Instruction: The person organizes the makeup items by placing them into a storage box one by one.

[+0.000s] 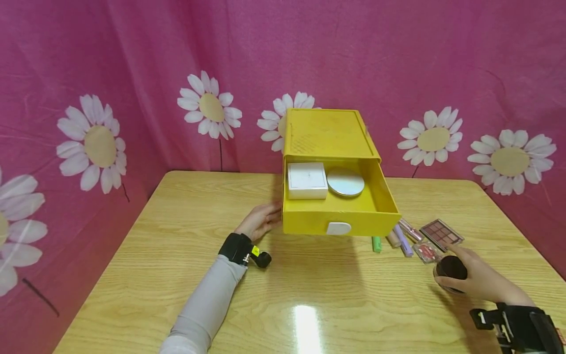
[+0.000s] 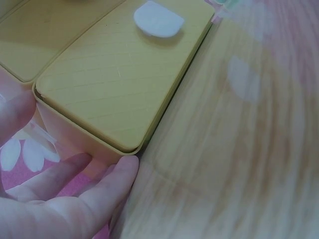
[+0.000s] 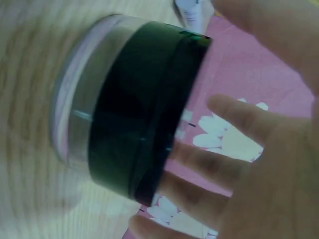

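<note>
Between the two hands sits a yellow box (image 1: 327, 132), its drawer (image 1: 318, 223) out, white handle (image 1: 338, 228) on the front. Inside the drawer: white carton (image 1: 307, 179) on the left-hand side, round silver case (image 1: 346, 182) just beside it toward the right hand. Beyond both hands, pink cloth (image 1: 353, 49) with daisies; wood table (image 1: 212, 206) below. Past the right hand, between it and the drawer: green tube (image 1: 376, 244), beige tube (image 1: 392, 239), lilac tube (image 1: 405, 243), shiny pink tube (image 1: 411, 230); drawer front hides part of the green and beige ones. Clear compact (image 1: 427, 251) with red contents and dark-framed palette (image 1: 442, 233) lie nearest the right fingertips, crowding the far side of the grip.

Black-lidded jar (image 1: 452, 268) is at the right hand (image 1: 479, 275), between thumb and fingers, well apart from the left hand. Right hand is curled around it; whether the jar touches the table, cannot tell. Left hand (image 1: 261, 221) holds nothing, fingers extended, tips against the side of the yellow box, low near the table.

Labels: faint print on the white carton, too small to read. Marks on the lilac tube, also unreadable. Jar lid looks plain dark; no brand legible.
</note>
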`<state>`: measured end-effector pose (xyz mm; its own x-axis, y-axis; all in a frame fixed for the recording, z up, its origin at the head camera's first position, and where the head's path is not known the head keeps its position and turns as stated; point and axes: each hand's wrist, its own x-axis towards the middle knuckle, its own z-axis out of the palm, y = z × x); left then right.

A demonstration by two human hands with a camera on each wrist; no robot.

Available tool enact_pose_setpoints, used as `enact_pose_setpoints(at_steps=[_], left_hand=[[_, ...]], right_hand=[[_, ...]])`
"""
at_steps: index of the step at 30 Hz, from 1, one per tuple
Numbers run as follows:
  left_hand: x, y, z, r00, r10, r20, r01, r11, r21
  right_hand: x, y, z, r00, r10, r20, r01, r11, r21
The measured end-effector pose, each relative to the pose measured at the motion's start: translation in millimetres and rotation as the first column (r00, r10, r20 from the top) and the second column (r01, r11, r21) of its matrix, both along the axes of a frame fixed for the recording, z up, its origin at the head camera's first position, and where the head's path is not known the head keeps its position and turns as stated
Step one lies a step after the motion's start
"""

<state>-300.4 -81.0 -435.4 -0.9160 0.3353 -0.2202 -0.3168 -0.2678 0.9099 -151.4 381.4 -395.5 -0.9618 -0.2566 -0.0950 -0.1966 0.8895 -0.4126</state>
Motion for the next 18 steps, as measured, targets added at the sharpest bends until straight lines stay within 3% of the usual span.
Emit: enact_pose_setpoints(at_steps=[18], left_hand=[[0.8,-1.1,1.6,1.0,-0.011,0.01,0.011,1.0,0.007]], right_hand=[[-4.9,1.5,-4.2,0.999,-0.03,-0.023,0.032,0.997,0.065]])
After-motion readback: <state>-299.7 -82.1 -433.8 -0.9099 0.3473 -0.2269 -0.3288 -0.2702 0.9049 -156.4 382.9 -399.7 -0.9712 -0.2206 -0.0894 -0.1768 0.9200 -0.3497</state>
